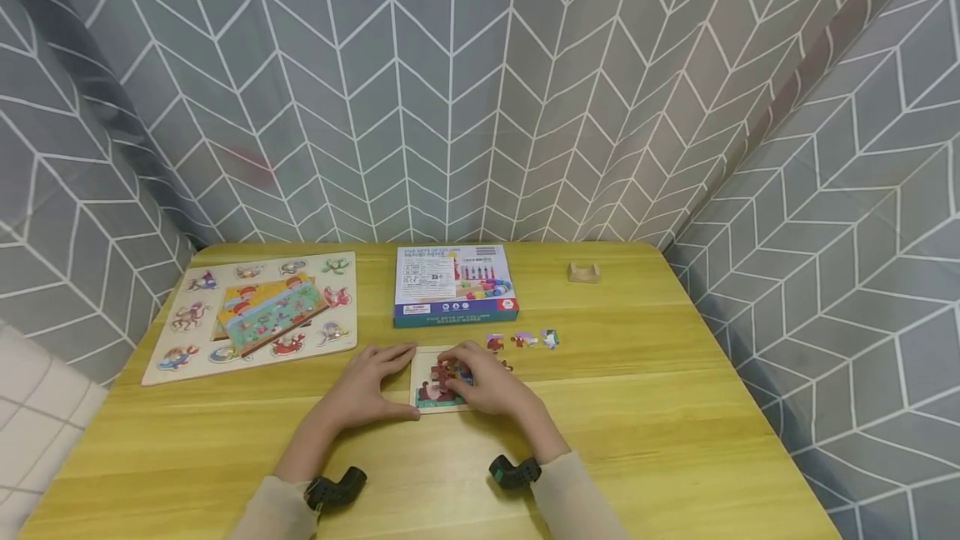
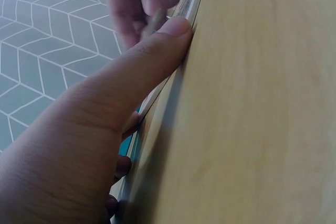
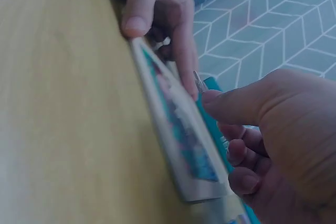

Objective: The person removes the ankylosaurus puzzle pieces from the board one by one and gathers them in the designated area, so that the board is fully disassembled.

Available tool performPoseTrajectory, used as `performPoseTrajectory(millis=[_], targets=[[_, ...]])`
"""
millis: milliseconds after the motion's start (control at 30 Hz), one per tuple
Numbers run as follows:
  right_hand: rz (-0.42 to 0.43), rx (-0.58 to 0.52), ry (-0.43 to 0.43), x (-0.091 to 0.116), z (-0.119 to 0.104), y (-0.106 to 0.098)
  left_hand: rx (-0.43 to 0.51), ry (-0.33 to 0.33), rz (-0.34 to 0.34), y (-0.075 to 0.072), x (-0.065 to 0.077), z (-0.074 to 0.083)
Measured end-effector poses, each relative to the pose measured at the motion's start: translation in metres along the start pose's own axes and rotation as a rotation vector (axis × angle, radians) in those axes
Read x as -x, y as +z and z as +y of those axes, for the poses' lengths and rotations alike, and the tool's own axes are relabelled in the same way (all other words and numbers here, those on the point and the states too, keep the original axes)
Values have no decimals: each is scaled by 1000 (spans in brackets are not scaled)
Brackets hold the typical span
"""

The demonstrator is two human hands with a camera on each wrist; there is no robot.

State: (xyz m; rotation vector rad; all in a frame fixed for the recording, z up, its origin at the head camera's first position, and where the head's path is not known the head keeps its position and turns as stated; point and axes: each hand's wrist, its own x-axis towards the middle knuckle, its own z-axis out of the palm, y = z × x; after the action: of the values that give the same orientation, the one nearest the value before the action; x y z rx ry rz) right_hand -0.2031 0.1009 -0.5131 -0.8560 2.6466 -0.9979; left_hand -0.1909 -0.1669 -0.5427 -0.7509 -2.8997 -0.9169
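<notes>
A small jigsaw puzzle board (image 1: 415,373) with a pale wooden frame lies on the table in the head view, part of its picture in brown, pink and green filled in. My left hand (image 1: 362,390) holds its left side, thumb at the near corner and index finger at the far one. Over the board's right part, my right hand (image 1: 487,380) pinches a small puzzle piece (image 3: 199,83) between thumb and fingers, seen nearly edge-on in the right wrist view. The right hand hides part of the picture. Several loose puzzle pieces (image 1: 525,340) lie just beyond it.
Behind the board stands a flat boxed toy (image 1: 456,286). At the left, a sea-animal peg board (image 1: 161,348) bears two stacked picture puzzles (image 1: 273,315). A small wooden holder (image 1: 583,272) sits at the back right. A patterned curtain (image 1: 450,107) hangs behind the table.
</notes>
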Motion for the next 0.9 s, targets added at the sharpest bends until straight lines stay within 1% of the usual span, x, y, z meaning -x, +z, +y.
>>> performPoseTrajectory(millis=[100,233,300,400,500,600,667,767,900], targets=[[20,-25,-2,4,-4,-7,0,-6,-6,0,0,0],[94,-54,6,16,1,-25,1,-13,-14,0,1,1],[148,-53,24,25,10,-36,3,-14,-16,0,0,1],[230,-45,59,41,31,-49,6,-13,-16,0,0,2],[276,-31,102,55,53,-59,10,-11,-11,-1,0,3],[291,-39,137,67,70,-63,11,-8,-10,-1,0,2],[291,-62,153,72,78,-63,9,-5,-11,-1,-1,2],[292,-78,145,75,84,-62,2,-5,-12,0,-1,1],[297,-74,132,75,89,-58,5,-5,-14,1,-1,0]])
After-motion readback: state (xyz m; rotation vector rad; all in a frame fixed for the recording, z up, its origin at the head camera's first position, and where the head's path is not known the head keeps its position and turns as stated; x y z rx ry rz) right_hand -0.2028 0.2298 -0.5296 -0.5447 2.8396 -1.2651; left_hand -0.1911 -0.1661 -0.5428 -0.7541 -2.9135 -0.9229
